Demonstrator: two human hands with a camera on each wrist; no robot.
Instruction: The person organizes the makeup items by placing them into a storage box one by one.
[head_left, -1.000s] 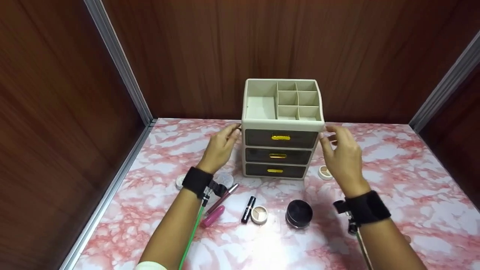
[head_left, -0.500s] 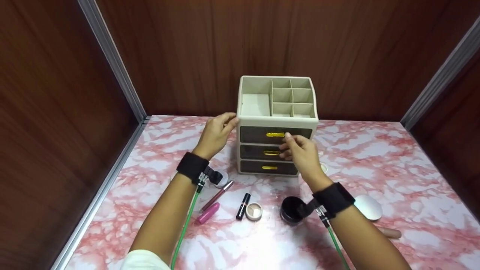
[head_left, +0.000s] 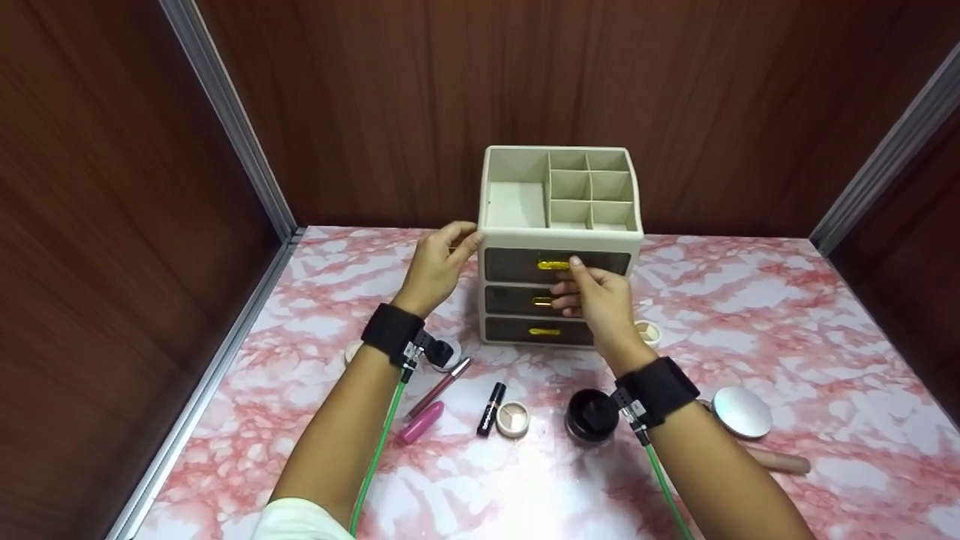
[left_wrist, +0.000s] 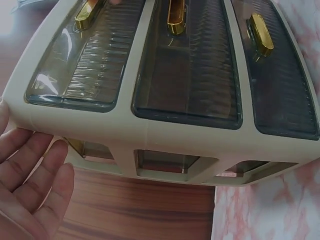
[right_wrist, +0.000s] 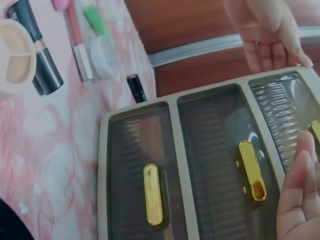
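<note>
Lying nearest you, at four o'clock from the cream three-drawer cosmetics organizer (head_left: pixel 561 240), is a pinkish-beige tube (head_left: pixel 787 461), partly hidden by your right forearm (head_left: pixel 720 457), with a round silvery compact (head_left: pixel 741 412) beyond it. A black jar (head_left: pixel 583 431) sits between five and six, a black tube (head_left: pixel 491 409) and a three-section concealer pot (head_left: pixel 513 418) lie side by side at seven, and a magenta tube (head_left: pixel 421 424) and slim lip gloss (head_left: pixel 439 386) at eight. Farther in, at three, another sectioned pot (head_left: pixel 649 332) shows.

Your right hand (head_left: pixel 606 300) has just left the organizer's right side for the top drawer (head_left: pixel 510 264): its thumb is at the right end of the gold handle (head_left: pixel 553 265), other fingers bent below. I cannot tell whether it pinches the handle. That appears to leave the steadying to your left hand (head_left: pixel 435 262), loosely spread, still at nine against the front corner. All three drawers look flush, so nothing seems pulled out yet. The organizer stands about twelve o'clock from you on the marbled counter (head_left: pixel 750 315), before a wood-grain wall (head_left: pixel 555 75).
</note>
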